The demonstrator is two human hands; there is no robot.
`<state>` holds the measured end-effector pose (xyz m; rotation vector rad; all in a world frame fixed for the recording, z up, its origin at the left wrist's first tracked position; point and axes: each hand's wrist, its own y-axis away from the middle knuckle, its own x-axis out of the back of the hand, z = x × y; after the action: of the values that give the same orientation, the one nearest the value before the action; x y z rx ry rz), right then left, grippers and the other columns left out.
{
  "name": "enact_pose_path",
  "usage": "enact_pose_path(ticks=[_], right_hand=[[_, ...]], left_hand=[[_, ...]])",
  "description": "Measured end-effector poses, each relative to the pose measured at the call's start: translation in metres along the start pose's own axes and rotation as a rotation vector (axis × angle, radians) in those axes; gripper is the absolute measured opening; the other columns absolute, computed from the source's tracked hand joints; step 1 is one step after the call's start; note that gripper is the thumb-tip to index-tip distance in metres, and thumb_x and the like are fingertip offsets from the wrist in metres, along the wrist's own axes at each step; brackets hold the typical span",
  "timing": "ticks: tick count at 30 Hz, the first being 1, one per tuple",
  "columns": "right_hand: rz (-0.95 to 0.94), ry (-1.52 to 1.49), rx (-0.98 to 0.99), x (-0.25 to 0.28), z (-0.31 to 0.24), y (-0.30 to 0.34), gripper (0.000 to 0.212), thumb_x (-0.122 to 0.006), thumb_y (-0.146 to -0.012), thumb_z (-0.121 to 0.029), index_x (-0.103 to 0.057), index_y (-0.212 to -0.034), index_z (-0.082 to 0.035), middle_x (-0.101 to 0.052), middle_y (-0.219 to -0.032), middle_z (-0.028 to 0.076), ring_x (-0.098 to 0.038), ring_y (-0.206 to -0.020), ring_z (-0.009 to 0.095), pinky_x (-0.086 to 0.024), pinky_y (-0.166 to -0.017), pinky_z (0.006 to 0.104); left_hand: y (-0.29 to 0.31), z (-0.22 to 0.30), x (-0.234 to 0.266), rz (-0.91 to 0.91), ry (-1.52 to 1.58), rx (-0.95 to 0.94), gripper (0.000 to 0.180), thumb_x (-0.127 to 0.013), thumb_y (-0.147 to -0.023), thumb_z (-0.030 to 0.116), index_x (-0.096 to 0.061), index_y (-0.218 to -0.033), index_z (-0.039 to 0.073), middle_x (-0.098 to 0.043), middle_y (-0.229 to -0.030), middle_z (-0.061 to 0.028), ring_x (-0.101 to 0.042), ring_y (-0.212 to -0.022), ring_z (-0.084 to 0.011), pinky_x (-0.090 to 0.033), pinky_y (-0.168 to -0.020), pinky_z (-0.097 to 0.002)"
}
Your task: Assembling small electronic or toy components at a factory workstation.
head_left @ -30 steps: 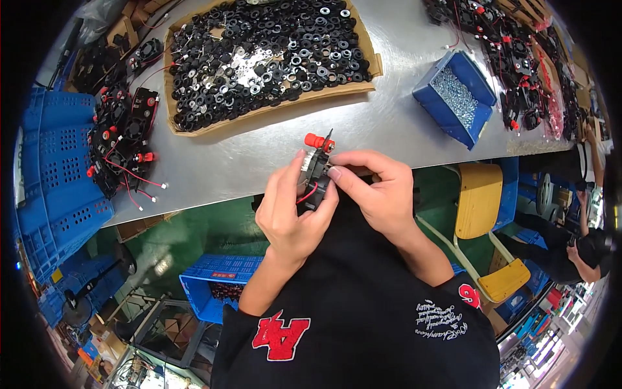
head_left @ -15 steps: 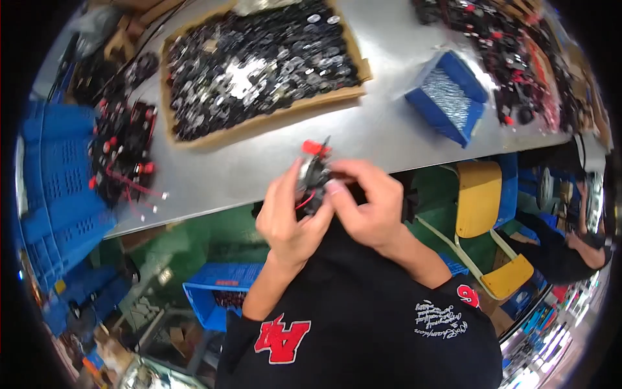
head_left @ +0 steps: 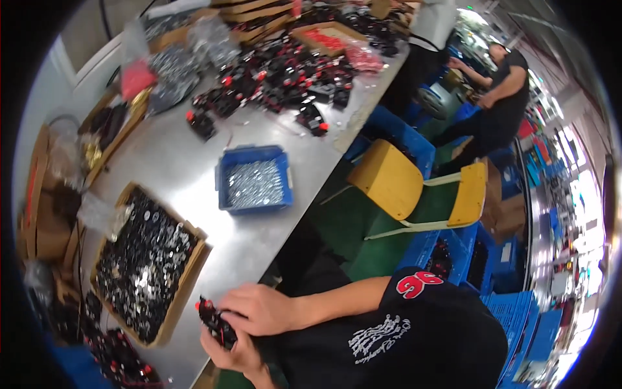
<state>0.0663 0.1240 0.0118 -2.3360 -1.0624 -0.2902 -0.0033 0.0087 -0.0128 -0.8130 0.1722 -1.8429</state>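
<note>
At the table's near edge, a small black assembly (head_left: 223, 332) with a red tip is held between my two hands. My left hand (head_left: 228, 353) grips it from below, thumb and fingers bent round it. From above, my right hand (head_left: 259, 307) closes its fingers on the same piece, hiding part of it. Just left of my hands stands a shallow cardboard tray (head_left: 183, 285) filled with small black and clear parts. Beyond them is a blue bin (head_left: 254, 209) of small shiny metal pieces.
Black assemblies with red parts (head_left: 278, 81) are heaped at the table's far side. More of them (head_left: 120, 356) lie at the lower left. Plastic bags (head_left: 214, 42) sit behind. Right of the table are a yellow chair (head_left: 389, 181), blue crates (head_left: 447, 253) and another person (head_left: 508, 84).
The view has swung to the right, bringing the far heap, the chair and the other person further in. My hands still hold the black assembly, now lower left in the picture.
</note>
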Motion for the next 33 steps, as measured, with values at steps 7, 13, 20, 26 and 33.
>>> enact_pose_path(ticks=[7,13,20,26,33], right_hand=[[-0.009,-0.076,-0.13,0.004,-0.001,0.005,0.017,-0.057,-0.088,-0.017,-0.062,-0.095,-0.003,-0.063,-0.084,0.015,-0.06,-0.074,0.038,-0.048,-0.066,0.0443],[-0.063,-0.131,-0.203,0.012,0.002,0.003,0.018,-0.057,-0.088,-0.018,-0.062,-0.091,-0.002,-0.061,-0.083,0.016,-0.06,-0.076,0.039,-0.048,-0.066,0.044],[-0.191,-0.025,-0.152,0.01,0.009,0.011,0.019,-0.059,-0.089,-0.02,-0.061,-0.092,-0.001,-0.059,-0.084,0.017,-0.06,-0.078,0.037,-0.049,-0.066,0.0435],[0.026,-0.066,-0.056,0.007,0.004,0.013,0.017,-0.06,-0.088,-0.019,-0.061,-0.091,-0.003,-0.058,-0.084,0.014,-0.06,-0.071,0.035,-0.05,-0.062,0.0423],[-0.072,0.059,-0.008,0.019,0.002,0.011,0.015,-0.063,-0.085,-0.014,-0.064,-0.096,-0.003,-0.061,-0.087,0.012,-0.062,-0.074,0.031,-0.052,-0.063,0.0371]], left_hand=[[0.001,0.008,-0.005,-0.036,0.056,-0.043,0.042,-0.075,-0.08,0.001,-0.056,-0.116,-0.011,-0.064,-0.107,-0.0203,-0.064,-0.093,-0.0268,-0.053,-0.083,-0.0359],[-0.005,0.029,0.002,-0.053,-0.232,-0.11,0.041,-0.082,-0.077,0.02,-0.066,-0.106,-0.004,-0.067,-0.094,-0.0203,-0.064,-0.08,-0.0375,-0.053,-0.074,-0.0415],[0.002,0.007,-0.008,-0.062,0.008,-0.063,0.042,-0.074,-0.08,-0.001,-0.055,-0.116,-0.012,-0.062,-0.106,-0.0203,-0.064,-0.093,-0.0298,-0.053,-0.081,-0.0369],[0.003,0.009,-0.006,-0.046,-0.045,-0.096,0.042,-0.074,-0.08,-0.002,-0.055,-0.115,-0.012,-0.062,-0.104,-0.0207,-0.064,-0.092,-0.0296,-0.053,-0.081,-0.037],[0.002,0.012,-0.002,-0.091,-0.024,-0.051,0.054,-0.074,-0.071,-0.002,-0.059,-0.123,-0.004,-0.066,-0.106,-0.0188,-0.063,-0.089,-0.0311,-0.051,-0.082,-0.0371]])
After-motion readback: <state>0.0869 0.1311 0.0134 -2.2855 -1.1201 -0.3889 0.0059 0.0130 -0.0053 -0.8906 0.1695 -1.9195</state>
